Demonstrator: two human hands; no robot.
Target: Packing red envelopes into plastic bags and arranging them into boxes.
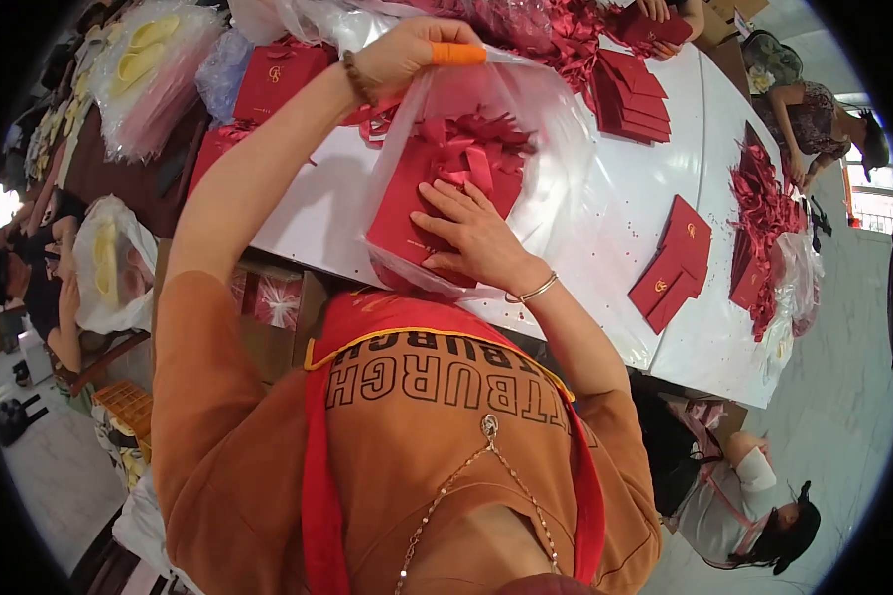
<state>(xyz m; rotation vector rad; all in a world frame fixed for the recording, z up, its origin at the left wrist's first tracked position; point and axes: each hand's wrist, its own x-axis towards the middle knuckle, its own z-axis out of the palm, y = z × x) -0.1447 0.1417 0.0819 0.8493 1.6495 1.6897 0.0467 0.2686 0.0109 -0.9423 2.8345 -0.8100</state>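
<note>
A clear plastic bag (566, 124) lies on the white table in front of me, around a stack of red paper gift bags (407, 213) with red ribbon (463, 159) bunched at their top. My left hand (412, 58), an orange wrap on one finger, is closed on the plastic bag's far edge and holds it up. Spread flat, my right hand (471, 230) presses on the front of the red gift bags just below the ribbon. Whether a layer of plastic lies under its fingers, I cannot tell.
More red gift bags lie on the white table (615, 213): a fanned pile (633, 97) at far right and a smaller group (677, 263) nearer. Ribboned bags (754, 238) heap at the right edge. Co-workers sit around. Bagged yellow shoes (149, 50) lie at far left.
</note>
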